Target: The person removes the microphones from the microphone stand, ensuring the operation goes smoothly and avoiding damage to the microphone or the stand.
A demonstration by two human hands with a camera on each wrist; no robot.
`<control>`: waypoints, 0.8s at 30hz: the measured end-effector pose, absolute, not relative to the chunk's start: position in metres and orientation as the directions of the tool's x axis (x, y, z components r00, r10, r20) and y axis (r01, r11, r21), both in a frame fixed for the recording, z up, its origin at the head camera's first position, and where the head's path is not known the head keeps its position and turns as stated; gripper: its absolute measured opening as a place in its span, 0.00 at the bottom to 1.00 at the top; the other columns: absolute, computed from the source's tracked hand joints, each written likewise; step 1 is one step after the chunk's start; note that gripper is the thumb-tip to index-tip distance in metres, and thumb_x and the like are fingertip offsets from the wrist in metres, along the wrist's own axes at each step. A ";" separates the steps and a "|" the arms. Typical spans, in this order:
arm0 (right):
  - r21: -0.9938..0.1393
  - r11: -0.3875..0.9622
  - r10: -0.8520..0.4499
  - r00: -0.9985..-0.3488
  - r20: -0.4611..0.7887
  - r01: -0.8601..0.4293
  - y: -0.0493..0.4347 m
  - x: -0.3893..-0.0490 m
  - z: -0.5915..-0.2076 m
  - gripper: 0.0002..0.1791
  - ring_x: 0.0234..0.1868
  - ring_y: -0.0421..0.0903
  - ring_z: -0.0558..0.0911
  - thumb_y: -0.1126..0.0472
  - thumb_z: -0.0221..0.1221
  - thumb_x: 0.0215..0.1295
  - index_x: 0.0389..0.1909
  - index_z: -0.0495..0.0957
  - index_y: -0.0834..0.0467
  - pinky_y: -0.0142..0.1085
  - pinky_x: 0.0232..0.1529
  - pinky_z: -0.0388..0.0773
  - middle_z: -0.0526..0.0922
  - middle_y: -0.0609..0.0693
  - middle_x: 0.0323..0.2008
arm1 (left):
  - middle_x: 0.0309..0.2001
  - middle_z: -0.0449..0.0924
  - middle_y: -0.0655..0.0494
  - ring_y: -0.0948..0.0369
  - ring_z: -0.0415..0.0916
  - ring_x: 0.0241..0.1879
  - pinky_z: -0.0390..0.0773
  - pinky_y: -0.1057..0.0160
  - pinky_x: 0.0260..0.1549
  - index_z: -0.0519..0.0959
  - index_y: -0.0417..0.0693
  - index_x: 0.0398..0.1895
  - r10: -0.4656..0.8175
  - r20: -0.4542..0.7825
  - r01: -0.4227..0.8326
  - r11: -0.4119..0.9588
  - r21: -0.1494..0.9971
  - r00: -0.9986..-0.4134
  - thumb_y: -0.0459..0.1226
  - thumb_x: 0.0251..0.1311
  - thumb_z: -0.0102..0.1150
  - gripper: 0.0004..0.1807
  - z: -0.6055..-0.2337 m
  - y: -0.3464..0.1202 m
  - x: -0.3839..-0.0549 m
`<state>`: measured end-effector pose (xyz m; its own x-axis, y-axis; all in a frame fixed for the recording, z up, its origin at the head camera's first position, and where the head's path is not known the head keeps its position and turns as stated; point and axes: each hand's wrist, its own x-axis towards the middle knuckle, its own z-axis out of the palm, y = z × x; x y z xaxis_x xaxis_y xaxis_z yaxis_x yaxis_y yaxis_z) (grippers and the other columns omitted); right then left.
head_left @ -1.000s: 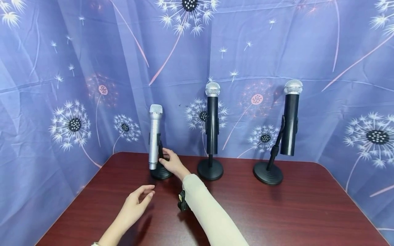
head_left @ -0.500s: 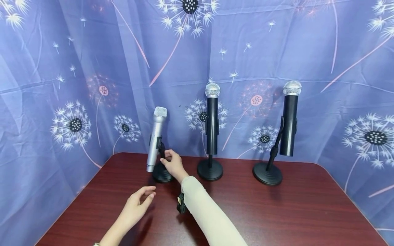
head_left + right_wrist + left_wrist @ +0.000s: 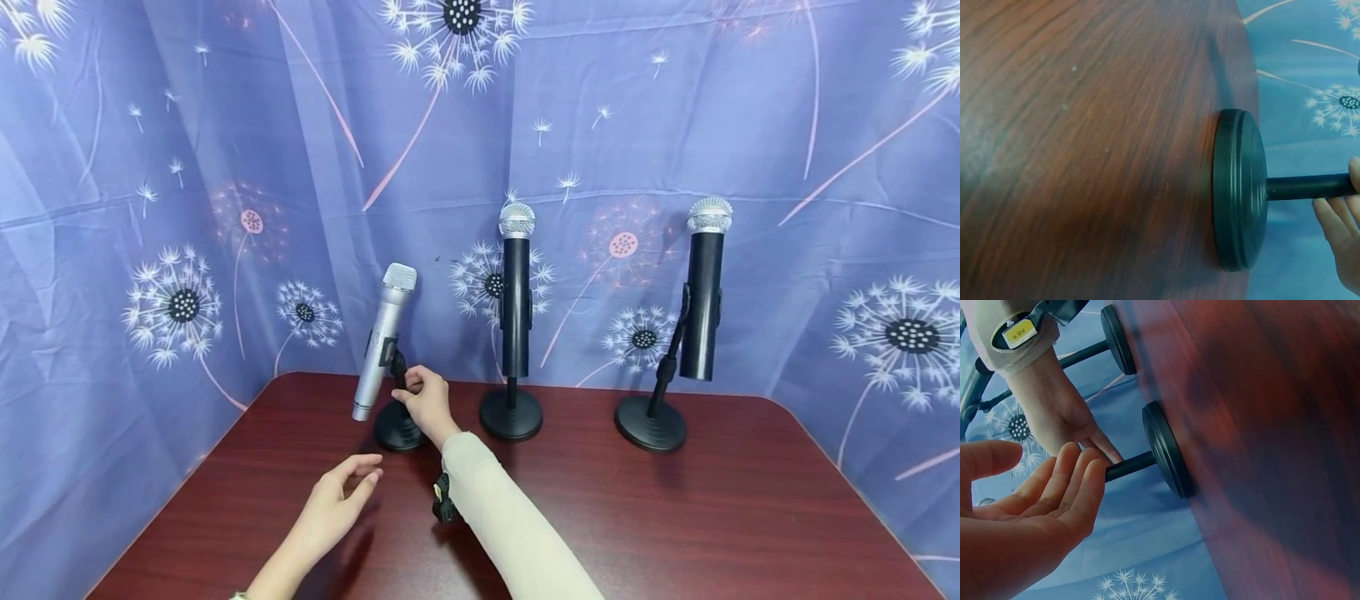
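Observation:
A silver microphone [image 3: 380,343] leans in the clip of a black desk stand [image 3: 397,431] at the left of the table, its head tipped to the right. My right hand [image 3: 431,407] grips the stand's pole between thumb and fingers. In the right wrist view the round base [image 3: 1241,194] sits on the table, with fingertips [image 3: 1333,220] at the pole. Nearer to me, my left hand [image 3: 330,504] hovers with relaxed fingers and holds nothing. The left wrist view shows this left hand [image 3: 1041,509] in front of the pole, partly covering it.
A black microphone [image 3: 516,308] with a silver head stands upright on its own stand in the middle. Farther right, another black microphone [image 3: 702,304] sits on an angled stand. Behind the dark red table [image 3: 675,525] hangs a blue dandelion-print curtain [image 3: 622,100].
The left stand has shifted slightly right and toward me in my right hand. Its silver microphone has gone from nearly upright to leaning right. My left hand has barely moved.

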<state>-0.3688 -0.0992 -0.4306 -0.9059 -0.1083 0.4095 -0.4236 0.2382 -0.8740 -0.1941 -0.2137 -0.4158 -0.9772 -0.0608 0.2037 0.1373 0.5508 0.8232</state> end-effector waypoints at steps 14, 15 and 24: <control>-0.874 0.253 -0.145 -0.909 0.390 -0.415 -0.087 -0.364 -0.430 0.12 0.36 0.44 0.81 0.71 0.68 0.53 0.39 0.80 0.64 0.32 0.38 0.78 0.81 0.53 0.33 | 0.42 0.83 0.51 0.59 0.81 0.43 0.78 0.64 0.42 0.79 0.39 0.52 -0.064 0.204 0.136 0.551 0.823 -0.977 0.29 0.64 0.56 0.13 -0.418 -0.218 -0.192; -0.871 0.255 -0.152 -0.907 0.393 -0.420 -0.086 -0.363 -0.430 0.11 0.35 0.44 0.81 0.71 0.68 0.53 0.38 0.80 0.64 0.32 0.38 0.78 0.80 0.53 0.33 | 0.42 0.83 0.51 0.58 0.81 0.43 0.78 0.64 0.42 0.79 0.39 0.52 -0.062 0.207 0.139 0.550 0.824 -0.976 0.29 0.64 0.56 0.13 -0.418 -0.218 -0.192; -0.840 0.245 -0.225 -0.871 0.437 -0.485 -0.076 -0.356 -0.418 0.10 0.32 0.43 0.79 0.72 0.68 0.53 0.35 0.79 0.67 0.31 0.35 0.76 0.81 0.58 0.32 | 0.43 0.83 0.50 0.58 0.80 0.44 0.78 0.65 0.42 0.78 0.38 0.52 -0.066 0.202 0.133 0.553 0.822 -0.977 0.28 0.65 0.55 0.14 -0.415 -0.221 -0.193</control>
<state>-0.3556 -0.0764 -0.4184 -0.8707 -0.2255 0.4371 -0.4849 0.2447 -0.8396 -0.1930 -0.2205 -0.4153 -0.9771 -0.0660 0.2021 0.1327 0.5534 0.8223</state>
